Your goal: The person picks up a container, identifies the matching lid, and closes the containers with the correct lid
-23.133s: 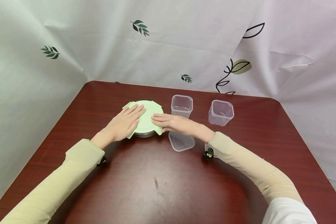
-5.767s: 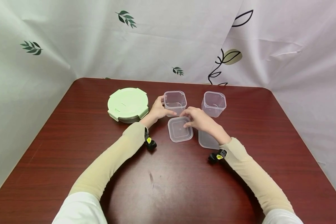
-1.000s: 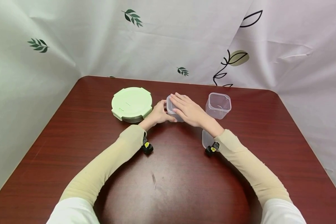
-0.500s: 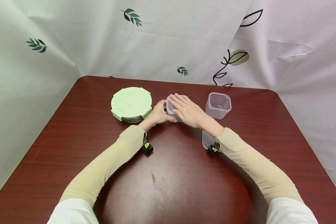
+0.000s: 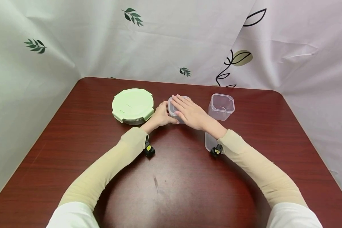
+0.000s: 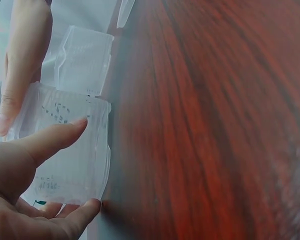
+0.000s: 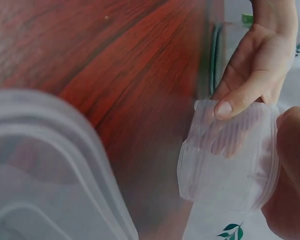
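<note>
A clear square plastic container (image 6: 72,165) stands on the table with its lid (image 5: 172,108) over the top. My left hand (image 5: 161,116) holds the container from the left, thumb along the near wall and fingers round the far side. Laid across the lid is my right hand (image 5: 194,115), its fingers straight and covering much of it. In the right wrist view the left fingers show through the container's clear wall (image 7: 225,165).
To the left sits a round container with a light green clip lid (image 5: 132,104). A second clear square container (image 5: 221,107) stands uncovered on the right. Another clear lid (image 5: 210,142) lies partly under the right wrist on the dark red table (image 5: 176,190).
Both hands have moved from the round container's green lid to the square container. Its lid, earlier flat on the table, now sits on top. Over the last second the hands hardly move.
</note>
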`<state>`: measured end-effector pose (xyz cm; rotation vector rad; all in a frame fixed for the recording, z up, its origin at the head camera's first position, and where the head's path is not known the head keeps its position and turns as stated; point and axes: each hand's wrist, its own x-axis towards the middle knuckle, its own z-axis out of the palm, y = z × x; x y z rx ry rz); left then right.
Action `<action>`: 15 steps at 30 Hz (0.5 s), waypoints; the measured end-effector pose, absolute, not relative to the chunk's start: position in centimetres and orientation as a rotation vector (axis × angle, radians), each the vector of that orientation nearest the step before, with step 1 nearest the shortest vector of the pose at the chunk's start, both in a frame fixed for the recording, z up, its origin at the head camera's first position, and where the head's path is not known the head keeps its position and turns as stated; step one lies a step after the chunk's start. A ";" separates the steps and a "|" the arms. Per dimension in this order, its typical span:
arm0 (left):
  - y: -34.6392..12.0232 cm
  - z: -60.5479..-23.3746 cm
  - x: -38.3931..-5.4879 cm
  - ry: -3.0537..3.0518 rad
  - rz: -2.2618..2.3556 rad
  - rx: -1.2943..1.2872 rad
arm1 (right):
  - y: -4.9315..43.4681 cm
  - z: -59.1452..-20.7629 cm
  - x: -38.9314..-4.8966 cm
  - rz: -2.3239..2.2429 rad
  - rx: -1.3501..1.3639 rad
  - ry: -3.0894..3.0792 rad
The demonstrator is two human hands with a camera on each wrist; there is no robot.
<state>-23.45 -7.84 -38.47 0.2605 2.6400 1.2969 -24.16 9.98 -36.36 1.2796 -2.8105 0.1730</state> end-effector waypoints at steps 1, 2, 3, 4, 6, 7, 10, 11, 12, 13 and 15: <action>-7.8 -38.4 -23.4 2.640 1.298 0.259 | 10.0 -36.3 -24.2 0.185 1.280 -2.813; -7.8 -38.4 -23.4 2.643 1.298 0.259 | 10.0 -36.3 -24.2 0.195 1.281 -2.814; -7.7 -38.3 -23.4 2.646 1.296 0.260 | 10.0 -36.3 -24.2 0.207 1.281 -2.821; -7.7 -38.3 -23.3 2.648 1.295 0.260 | 10.1 -36.3 -24.2 0.216 1.282 -2.826; -7.6 -38.2 -23.2 2.657 1.291 0.260 | 10.1 -36.3 -24.3 0.227 1.280 -2.835; -7.5 -38.2 -23.2 2.660 1.293 0.258 | 10.1 -36.3 -24.3 0.232 1.281 -2.836; -7.5 -38.3 -23.0 2.676 1.289 0.246 | 10.0 -36.3 -24.3 0.256 1.272 -2.845; -7.5 -38.3 -23.0 2.680 1.291 0.242 | 10.0 -36.3 -24.2 0.266 1.268 -2.848; -7.4 -38.4 -23.0 2.684 1.289 0.237 | 10.0 -36.3 -24.2 0.277 1.265 -2.851; -7.4 -38.4 -22.9 2.688 1.286 0.232 | 10.0 -36.3 -24.2 0.289 1.262 -2.853; -7.4 -38.4 -22.8 2.693 1.290 0.224 | 10.0 -36.3 -24.2 0.306 1.257 -2.857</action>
